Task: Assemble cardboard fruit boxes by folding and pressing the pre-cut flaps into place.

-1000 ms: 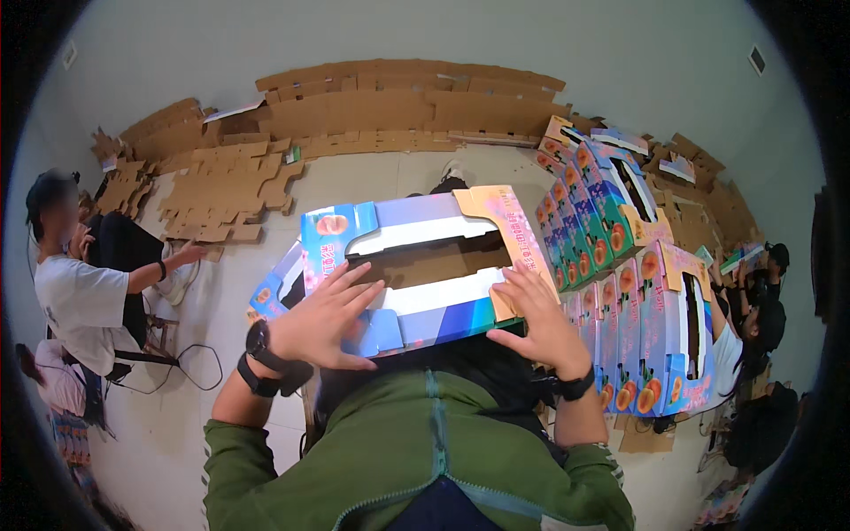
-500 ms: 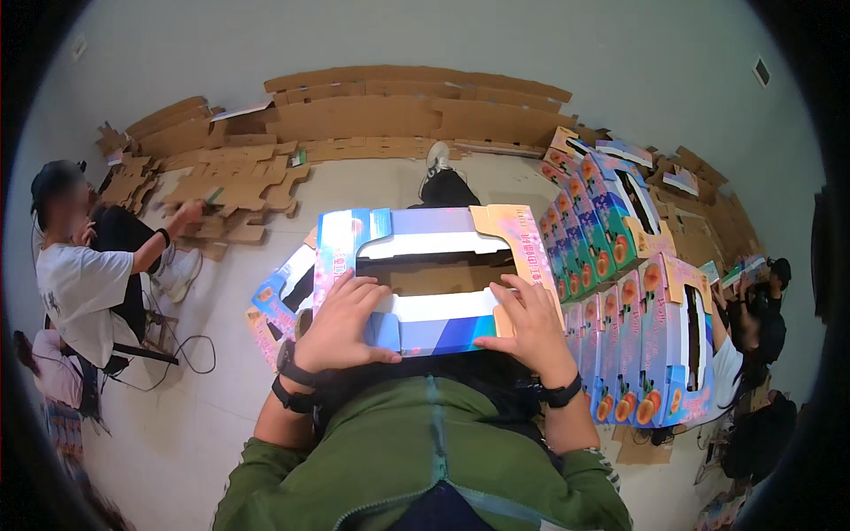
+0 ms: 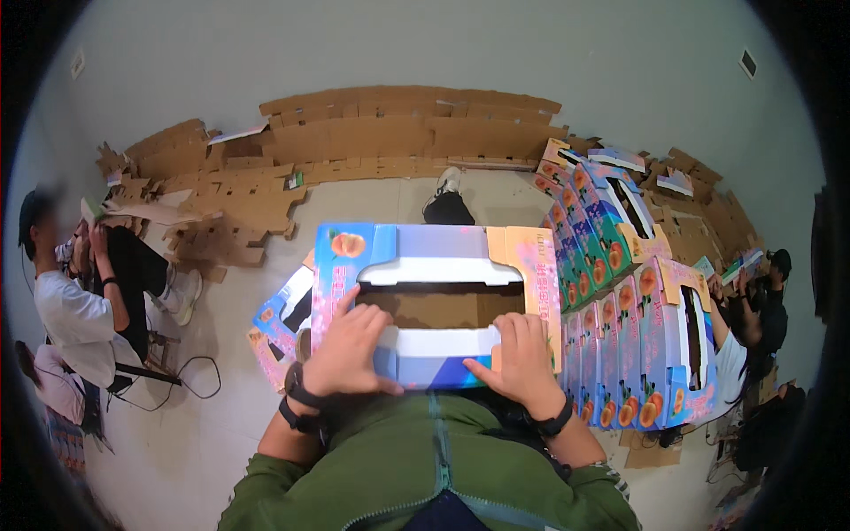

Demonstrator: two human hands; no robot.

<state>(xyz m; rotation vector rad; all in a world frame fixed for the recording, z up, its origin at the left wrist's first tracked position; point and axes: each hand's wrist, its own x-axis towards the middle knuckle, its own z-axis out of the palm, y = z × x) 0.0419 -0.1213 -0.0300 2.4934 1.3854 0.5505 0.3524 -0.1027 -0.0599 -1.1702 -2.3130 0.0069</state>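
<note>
A colourful printed cardboard box (image 3: 434, 241) rests at my lap, its top with a wide rectangular opening facing up. White flaps edge the opening, and bare brown cardboard shows inside. My left hand (image 3: 354, 347) is closed on the near left part of the top, fingers bent over the near flap and thumb along the front edge. On the near right part, my right hand (image 3: 522, 358) grips in the same way, its fingertips at the opening's corner. The box's underside is hidden.
Beside my left knee lie more printed boxes (image 3: 285, 310). Rows of finished-looking boxes (image 3: 633, 354) stand at right. Brown cardboard sheets (image 3: 354, 133) lean along the wall. A seated co-worker (image 3: 75, 301) is at left, with a black cable (image 3: 212, 376) on the floor; other people sit far right.
The box has come lower in view, toward my body, with both hands on it. My fingers bend further over the near flap. The left co-worker's hand has drawn back from the cardboard sheets.
</note>
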